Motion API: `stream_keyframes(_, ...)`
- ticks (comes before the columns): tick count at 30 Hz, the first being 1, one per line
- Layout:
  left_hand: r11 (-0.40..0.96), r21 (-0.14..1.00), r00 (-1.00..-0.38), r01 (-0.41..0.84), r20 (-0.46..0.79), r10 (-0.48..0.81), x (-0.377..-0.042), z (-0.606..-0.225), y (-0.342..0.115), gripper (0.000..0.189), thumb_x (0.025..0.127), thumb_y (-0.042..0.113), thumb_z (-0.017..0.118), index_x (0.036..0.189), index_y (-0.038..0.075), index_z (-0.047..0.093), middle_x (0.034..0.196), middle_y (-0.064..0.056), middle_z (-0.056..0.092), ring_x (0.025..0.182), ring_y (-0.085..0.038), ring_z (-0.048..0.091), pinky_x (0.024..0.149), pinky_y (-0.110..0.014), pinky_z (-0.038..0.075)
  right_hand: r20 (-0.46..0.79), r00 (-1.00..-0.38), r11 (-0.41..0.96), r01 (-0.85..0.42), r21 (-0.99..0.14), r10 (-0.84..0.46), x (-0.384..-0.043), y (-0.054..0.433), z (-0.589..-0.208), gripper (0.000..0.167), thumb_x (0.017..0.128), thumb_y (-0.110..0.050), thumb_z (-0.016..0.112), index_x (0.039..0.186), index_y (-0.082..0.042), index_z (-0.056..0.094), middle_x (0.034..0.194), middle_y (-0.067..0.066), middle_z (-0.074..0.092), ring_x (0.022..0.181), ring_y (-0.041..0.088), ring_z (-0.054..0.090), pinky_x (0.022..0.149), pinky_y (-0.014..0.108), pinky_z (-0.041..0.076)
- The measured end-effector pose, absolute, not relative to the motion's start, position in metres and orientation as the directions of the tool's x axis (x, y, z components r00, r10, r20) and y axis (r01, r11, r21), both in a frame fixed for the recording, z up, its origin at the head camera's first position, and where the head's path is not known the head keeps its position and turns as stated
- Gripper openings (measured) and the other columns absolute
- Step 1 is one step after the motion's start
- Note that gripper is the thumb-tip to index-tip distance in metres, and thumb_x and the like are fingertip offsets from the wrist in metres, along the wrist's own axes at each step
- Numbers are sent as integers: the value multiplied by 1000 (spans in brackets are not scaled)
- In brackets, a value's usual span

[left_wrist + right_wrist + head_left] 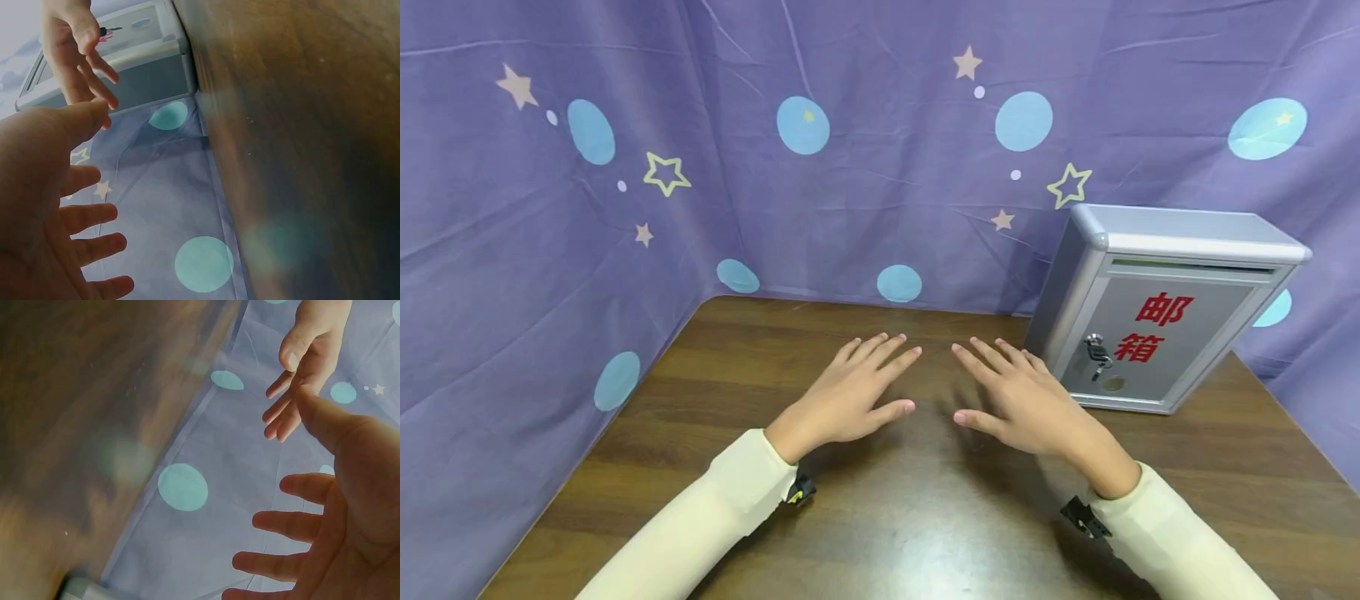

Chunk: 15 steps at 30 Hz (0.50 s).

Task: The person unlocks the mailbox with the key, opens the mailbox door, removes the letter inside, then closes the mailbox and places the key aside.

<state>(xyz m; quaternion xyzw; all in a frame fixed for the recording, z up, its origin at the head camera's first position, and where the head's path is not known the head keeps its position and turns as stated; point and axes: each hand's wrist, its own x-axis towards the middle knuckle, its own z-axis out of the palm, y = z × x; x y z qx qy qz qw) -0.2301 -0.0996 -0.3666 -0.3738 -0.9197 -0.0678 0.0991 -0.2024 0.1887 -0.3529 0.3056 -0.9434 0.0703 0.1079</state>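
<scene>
My left hand [850,396] hovers over the middle of the wooden table [700,400], palm down with the fingers spread and nothing in it. Across a small gap is my right hand [1026,404], also palm down, fingers spread and holding nothing. To the right of it stands a grey metal mailbox [1195,225] with red characters on its door, a slot near the top, and keys [1099,354] hanging in the lock. The right hand is nearest to the mailbox but does not appear to touch it. In the left wrist view the mailbox [150,75] shows behind the right hand.
A purple curtain [850,208] with stars and blue dots hangs along the back and left edges of the table. Both forearms wear pale sleeves [700,517], with a small black device [1084,517] below the right wrist.
</scene>
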Motion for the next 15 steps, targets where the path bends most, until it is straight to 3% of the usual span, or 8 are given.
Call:
stream_keyframes(6,696,66,-674,715,327,662,-235,-359,-99,68,103,52,54,160,18,37,161,-14,39,146,-38,38,118,-60,30,263,-787,808,-588,-44,-559,-206,193,-344,85,95,-66,58,161,-17,34,161,16,39,143,49,37,108,71,35)
stream_keyframes(15,683,135,-672,718,391,629,-242,-349,-88,65,102,47,58,157,17,42,156,-11,45,141,-33,44,114,-56,38,363,-752,802,-597,-24,-550,-208,202,-324,78,96,-55,64,157,-12,42,154,18,47,132,45,50,98,65,46)
